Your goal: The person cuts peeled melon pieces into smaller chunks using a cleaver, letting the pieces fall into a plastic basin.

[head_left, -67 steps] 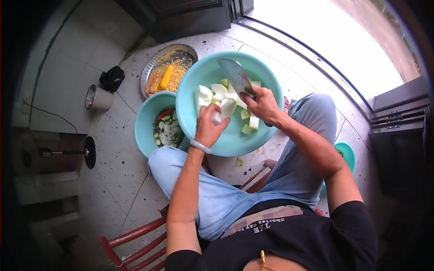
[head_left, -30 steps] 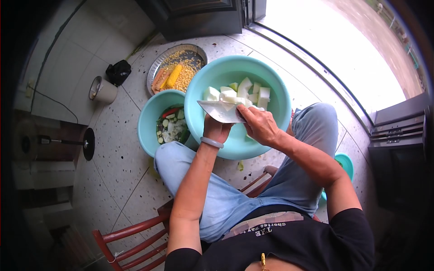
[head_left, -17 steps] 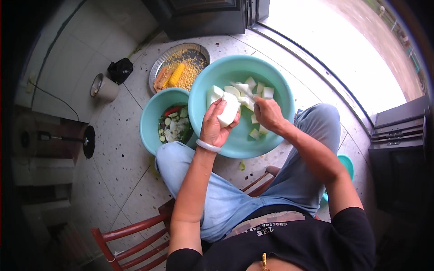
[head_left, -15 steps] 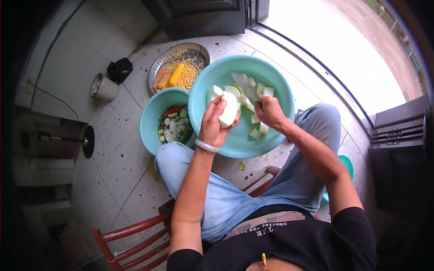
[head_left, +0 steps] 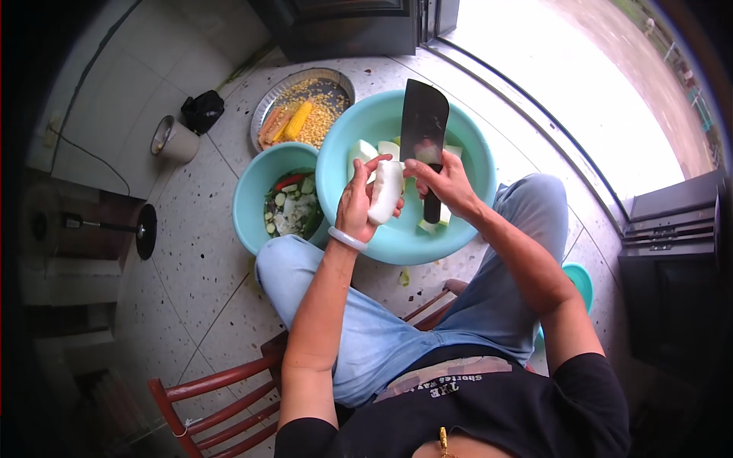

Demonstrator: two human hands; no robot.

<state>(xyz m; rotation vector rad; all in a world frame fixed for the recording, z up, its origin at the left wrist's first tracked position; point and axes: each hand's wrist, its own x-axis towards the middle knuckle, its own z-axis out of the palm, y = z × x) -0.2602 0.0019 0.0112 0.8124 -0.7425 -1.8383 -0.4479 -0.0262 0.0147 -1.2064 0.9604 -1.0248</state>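
Observation:
My left hand [head_left: 354, 204] is closed around a pale, thick piece of winter melon [head_left: 386, 192], held over the large turquoise basin [head_left: 479, 145]. In my right hand [head_left: 452, 185] is a cleaver [head_left: 424, 114], its dark broad blade pointing up and away and its black handle hanging below the palm. The right thumb and forefinger reach to the melon piece's right edge. Cut white chunks with pale green edges [head_left: 362, 154] lie in the basin beneath, partly hidden by my hands and the blade.
Left of the basin, a smaller turquoise bucket [head_left: 246, 200] holds vegetable scraps and something red. Behind it sits a round metal tray [head_left: 259, 114] with corn kernels and cobs. A beige bin [head_left: 180, 143] and black bag [head_left: 203, 111] stand farther left; a doorway opens at upper right.
The cleaver has come up out of the basin and swung upright, its blade now pointing away. My right hand has moved closer to the melon piece, which has turned in my left hand.

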